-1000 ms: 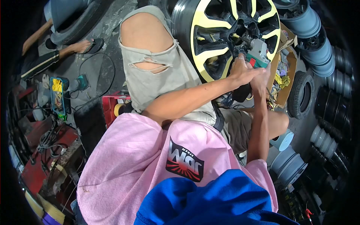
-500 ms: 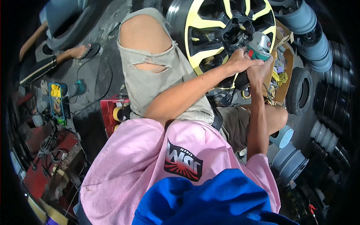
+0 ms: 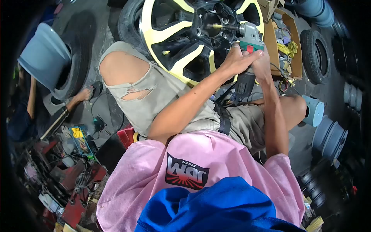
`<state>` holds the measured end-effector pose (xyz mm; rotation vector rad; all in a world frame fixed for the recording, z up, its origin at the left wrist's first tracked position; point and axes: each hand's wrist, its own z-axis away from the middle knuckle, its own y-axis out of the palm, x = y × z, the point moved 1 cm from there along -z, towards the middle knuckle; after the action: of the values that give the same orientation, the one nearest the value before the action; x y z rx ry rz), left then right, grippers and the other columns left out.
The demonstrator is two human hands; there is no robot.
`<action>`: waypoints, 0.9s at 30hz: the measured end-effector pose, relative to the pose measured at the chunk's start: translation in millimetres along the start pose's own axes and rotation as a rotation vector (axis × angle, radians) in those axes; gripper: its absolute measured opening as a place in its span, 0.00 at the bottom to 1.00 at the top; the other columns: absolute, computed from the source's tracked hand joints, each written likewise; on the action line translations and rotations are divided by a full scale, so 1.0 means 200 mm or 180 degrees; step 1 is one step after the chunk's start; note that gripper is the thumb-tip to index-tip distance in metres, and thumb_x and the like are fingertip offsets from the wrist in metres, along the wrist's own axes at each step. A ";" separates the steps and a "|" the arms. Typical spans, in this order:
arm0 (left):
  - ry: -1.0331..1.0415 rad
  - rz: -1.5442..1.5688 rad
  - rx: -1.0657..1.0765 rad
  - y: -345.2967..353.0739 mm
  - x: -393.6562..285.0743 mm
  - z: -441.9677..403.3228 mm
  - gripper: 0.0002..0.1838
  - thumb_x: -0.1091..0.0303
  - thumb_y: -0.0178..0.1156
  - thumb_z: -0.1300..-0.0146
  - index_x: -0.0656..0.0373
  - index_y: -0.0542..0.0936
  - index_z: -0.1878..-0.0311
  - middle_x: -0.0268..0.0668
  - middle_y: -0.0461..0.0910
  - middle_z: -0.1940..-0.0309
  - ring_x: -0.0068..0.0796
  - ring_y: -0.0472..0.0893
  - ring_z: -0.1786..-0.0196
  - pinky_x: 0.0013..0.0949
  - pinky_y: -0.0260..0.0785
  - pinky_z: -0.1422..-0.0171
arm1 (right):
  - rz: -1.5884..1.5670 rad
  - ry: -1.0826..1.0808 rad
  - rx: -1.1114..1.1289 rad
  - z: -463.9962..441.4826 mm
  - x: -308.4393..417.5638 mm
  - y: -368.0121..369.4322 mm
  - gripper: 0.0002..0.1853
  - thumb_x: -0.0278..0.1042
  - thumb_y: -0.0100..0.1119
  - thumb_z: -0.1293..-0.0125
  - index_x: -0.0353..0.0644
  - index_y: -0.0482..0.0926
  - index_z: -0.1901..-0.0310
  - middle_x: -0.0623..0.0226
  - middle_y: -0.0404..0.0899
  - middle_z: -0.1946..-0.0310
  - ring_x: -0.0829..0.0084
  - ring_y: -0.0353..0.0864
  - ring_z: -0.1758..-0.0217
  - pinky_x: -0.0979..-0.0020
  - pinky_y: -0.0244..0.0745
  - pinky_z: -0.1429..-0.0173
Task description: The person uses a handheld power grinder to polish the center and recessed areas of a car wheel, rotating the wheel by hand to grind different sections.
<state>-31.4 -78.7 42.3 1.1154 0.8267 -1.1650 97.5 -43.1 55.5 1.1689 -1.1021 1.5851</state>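
Note:
A green and grey angle grinder (image 3: pixel 251 38) is held over the wheel by both of my hands. My left hand (image 3: pixel 235 60) is closed around its near-left side, by the red part. My right hand (image 3: pixel 262 65) wraps the right side of its body, and the dark rear handle hangs below. From the grinder's head a thin shaft with a pale yellow tip (image 3: pixel 217 26) reaches left across the hub. Whether the tip touches metal I cannot tell. The alloy wheel (image 3: pixel 178 29), black with yellow spoke faces, leans before my knees.
Right of the wheel stands a cardboard box (image 3: pixel 294 65) of scraps, beside a tire (image 3: pixel 316 57). Bluish-grey rims (image 3: pixel 330 137) stand further right. At left another person's foot (image 3: pixel 85 94) rests near a tire and a grey-blue rim (image 3: pixel 45 60). Cables and tools lie lower left.
The view has shifted, so the wheel sits further left and higher. The grinder has turned, its shaft now plainly visible pointing left over the hub. Both hands keep their grip.

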 end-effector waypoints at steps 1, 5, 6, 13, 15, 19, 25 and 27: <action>0.0000 -0.0066 -0.0044 0.00 0.00 0.00 0.48 0.43 0.73 0.37 0.76 0.67 0.31 0.46 0.82 0.44 0.29 0.80 0.40 0.34 0.71 0.33 | -0.0033 0.0017 -0.0038 0.00 0.00 -0.01 0.35 0.32 0.77 0.42 0.33 0.70 0.36 0.62 0.82 0.50 0.72 0.83 0.50 0.68 0.80 0.44; 0.0257 0.0073 -0.0234 0.02 -0.04 0.04 0.42 0.44 0.74 0.41 0.77 0.73 0.41 0.49 0.83 0.51 0.34 0.83 0.48 0.37 0.76 0.41 | -0.0043 0.0261 -0.0018 0.02 0.01 -0.01 0.37 0.35 0.79 0.45 0.32 0.71 0.36 0.61 0.83 0.50 0.72 0.83 0.50 0.68 0.80 0.44; 0.0119 0.0092 -0.0092 0.01 -0.05 0.05 0.46 0.43 0.74 0.39 0.77 0.68 0.36 0.50 0.81 0.46 0.33 0.81 0.43 0.36 0.73 0.36 | -0.0016 0.0268 0.0008 0.01 0.01 -0.01 0.38 0.37 0.79 0.45 0.32 0.70 0.36 0.60 0.83 0.50 0.71 0.83 0.50 0.68 0.80 0.44; -0.0105 0.0057 -0.0091 0.00 -0.05 0.06 0.48 0.43 0.73 0.37 0.76 0.64 0.32 0.49 0.79 0.41 0.31 0.79 0.40 0.35 0.71 0.33 | 0.0342 0.0257 0.0040 -0.01 -0.03 -0.02 0.42 0.42 0.81 0.48 0.31 0.70 0.35 0.57 0.84 0.48 0.69 0.84 0.48 0.65 0.79 0.41; -0.0030 0.0176 -0.0094 0.01 -0.02 0.05 0.49 0.44 0.74 0.38 0.79 0.64 0.33 0.50 0.80 0.43 0.32 0.80 0.42 0.35 0.73 0.36 | 0.0329 0.0224 0.0027 0.01 0.00 -0.01 0.42 0.41 0.81 0.48 0.31 0.70 0.35 0.58 0.84 0.48 0.69 0.83 0.47 0.66 0.79 0.40; -0.0162 0.0140 -0.0023 0.00 -0.04 0.05 0.53 0.45 0.75 0.40 0.84 0.61 0.33 0.53 0.80 0.43 0.36 0.81 0.40 0.34 0.74 0.35 | 0.0276 0.0255 -0.0092 0.03 0.01 -0.01 0.42 0.39 0.80 0.47 0.31 0.70 0.34 0.60 0.83 0.48 0.70 0.83 0.46 0.67 0.77 0.39; -0.0215 0.0083 0.0245 0.02 -0.13 0.12 0.54 0.41 0.74 0.38 0.77 0.63 0.27 0.50 0.80 0.40 0.32 0.79 0.37 0.33 0.71 0.33 | 0.0300 -0.0026 -0.0297 0.08 0.06 -0.04 0.38 0.32 0.78 0.46 0.32 0.70 0.35 0.61 0.82 0.49 0.71 0.82 0.48 0.68 0.77 0.40; 0.0070 0.0357 0.0419 0.05 -0.12 0.12 0.53 0.40 0.74 0.38 0.74 0.63 0.26 0.48 0.80 0.40 0.32 0.79 0.37 0.33 0.71 0.33 | 0.0464 -0.0185 -0.0254 0.09 0.10 -0.06 0.38 0.30 0.77 0.45 0.32 0.69 0.34 0.61 0.82 0.48 0.72 0.81 0.48 0.68 0.78 0.40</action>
<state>-28.5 -94.4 72.6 1.2686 0.7027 -1.1277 108.8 -55.8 80.1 1.1088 -1.3023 1.6099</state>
